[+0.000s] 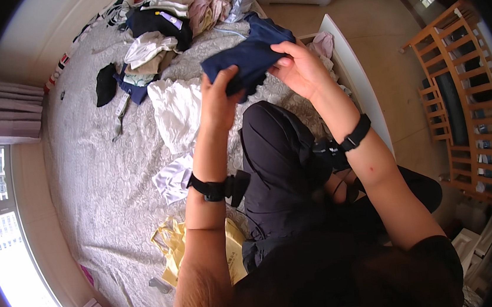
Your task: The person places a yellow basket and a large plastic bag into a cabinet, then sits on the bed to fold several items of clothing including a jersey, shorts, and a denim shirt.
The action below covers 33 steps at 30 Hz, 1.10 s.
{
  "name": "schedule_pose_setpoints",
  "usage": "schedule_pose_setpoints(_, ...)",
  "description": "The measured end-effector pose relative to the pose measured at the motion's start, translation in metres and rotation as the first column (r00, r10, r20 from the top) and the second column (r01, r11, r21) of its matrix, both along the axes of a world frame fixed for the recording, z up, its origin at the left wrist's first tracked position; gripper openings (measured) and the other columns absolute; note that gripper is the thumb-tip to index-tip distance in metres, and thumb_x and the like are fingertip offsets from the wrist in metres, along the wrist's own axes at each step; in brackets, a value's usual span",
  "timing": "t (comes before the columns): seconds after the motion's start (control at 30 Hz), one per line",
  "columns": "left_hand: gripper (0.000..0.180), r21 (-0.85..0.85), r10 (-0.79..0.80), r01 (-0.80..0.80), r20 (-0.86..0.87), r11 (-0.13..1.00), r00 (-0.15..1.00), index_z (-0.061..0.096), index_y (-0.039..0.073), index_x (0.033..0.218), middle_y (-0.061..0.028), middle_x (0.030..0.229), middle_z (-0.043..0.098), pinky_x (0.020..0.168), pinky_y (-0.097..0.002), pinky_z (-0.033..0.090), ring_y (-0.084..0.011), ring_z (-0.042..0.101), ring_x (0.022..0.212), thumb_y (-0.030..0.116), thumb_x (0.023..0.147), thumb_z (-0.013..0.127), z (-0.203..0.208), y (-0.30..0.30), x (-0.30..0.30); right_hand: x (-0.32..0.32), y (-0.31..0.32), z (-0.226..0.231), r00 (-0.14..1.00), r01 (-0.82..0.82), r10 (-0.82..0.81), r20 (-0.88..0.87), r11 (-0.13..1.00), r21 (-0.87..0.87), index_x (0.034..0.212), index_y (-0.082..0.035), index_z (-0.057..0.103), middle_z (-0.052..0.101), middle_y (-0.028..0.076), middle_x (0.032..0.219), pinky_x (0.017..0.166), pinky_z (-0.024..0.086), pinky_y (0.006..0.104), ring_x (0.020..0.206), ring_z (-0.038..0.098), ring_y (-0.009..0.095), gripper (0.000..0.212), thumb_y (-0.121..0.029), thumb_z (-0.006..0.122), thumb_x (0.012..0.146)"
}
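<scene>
Both hands on a blue garment (251,55)
Left hand (218,100) and right hand (302,70) each grip it above the bed (95,186).

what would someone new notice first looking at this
Both hands meet at top centre on a dark blue garment, the left hand gripping its lower edge, the right hand its right side. Behind it, a pile of loose clothes crowds the far end of the grey bedspread.
</scene>
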State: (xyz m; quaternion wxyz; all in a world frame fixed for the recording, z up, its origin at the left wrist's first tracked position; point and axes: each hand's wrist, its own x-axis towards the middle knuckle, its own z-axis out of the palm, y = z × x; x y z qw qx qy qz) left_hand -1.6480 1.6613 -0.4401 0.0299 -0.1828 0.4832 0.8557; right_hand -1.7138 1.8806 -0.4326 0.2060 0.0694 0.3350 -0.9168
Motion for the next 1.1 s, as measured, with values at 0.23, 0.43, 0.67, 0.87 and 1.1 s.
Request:
schedule_pose_setpoints(0.23,0.071,-0.533,0.104,-0.088,-0.001,0.841,0.995,0.054,0.014,0.162,-0.0172,0.147,0.062,0.098,-0.0432,0.054,-0.0318,0.065,0.127,0.029,0.102,0.089,-0.077,-0.032,-0.108,-0.111,0.011,-0.097,0.996,-0.093,0.091,0.022,0.983,0.160,0.175,-0.022,0.047,0.069,0.000,0.094,0.095,0.066,0.0522,0.079,0.067,0.014,0.082,-0.001,0.081,0.103)
schedule_pose_setpoints(0.43,0.096,-0.916,-0.063,0.391,0.387,0.087,0.920,0.045,0.012,0.178,-0.0396,0.172,0.038,0.122,-0.0537,0.051,-0.0569,0.054,0.151,0.048,0.100,0.089,-0.236,-0.025,-0.104,-0.110,0.113,-0.276,0.901,-0.373,0.166,0.401,0.769,0.519,0.172,-0.015,0.052,0.068,0.008,0.145,0.093,0.068,0.0481,0.113,0.078,0.021,0.061,-0.016,0.068,0.114)
schedule_pose_setpoints(0.67,0.103,-0.883,-0.416,0.465,0.448,-0.066,0.791,0.046,0.019,0.182,-0.0413,0.189,0.016,0.134,-0.0645,0.040,-0.0621,0.033,0.170,0.063,0.099,0.088,-0.262,0.098,-0.244,-0.156,0.253,-0.421,0.879,-0.310,-0.035,0.475,0.716,0.626,0.161,-0.011,0.066,0.071,0.011,0.157,0.093,0.065,0.0428,0.125,0.076,0.022,0.046,-0.023,0.066,0.117)
schedule_pose_setpoints(0.87,0.182,-0.479,-0.112,0.815,0.876,-0.324,0.470,-0.020,0.026,0.187,-0.0412,0.187,-0.027,0.138,-0.0761,0.024,-0.0737,-0.003,0.171,0.087,0.064,0.100,-0.412,0.183,-0.384,-0.266,0.347,-0.535,0.987,-0.136,0.118,0.107,0.275,0.952,0.168,-0.036,0.067,0.040,0.035,0.182,0.127,0.049,0.0573,0.155,0.057,0.053,0.059,-0.034,0.072,0.109)
schedule_pose_setpoints(1.1,0.202,-0.292,0.029,0.901,0.948,-0.320,0.318,-0.032,0.016,0.184,-0.0460,0.177,-0.044,0.137,-0.0823,0.011,-0.0765,-0.025,0.167,0.086,0.053,0.105,-0.462,0.200,-0.439,-0.380,0.349,-0.648,0.974,-0.155,-0.130,0.185,0.208,0.966,0.166,-0.034,0.070,0.047,0.028,0.180,0.126,0.050,0.0550,0.158,0.055,0.048,0.053,-0.035,0.073,0.114)
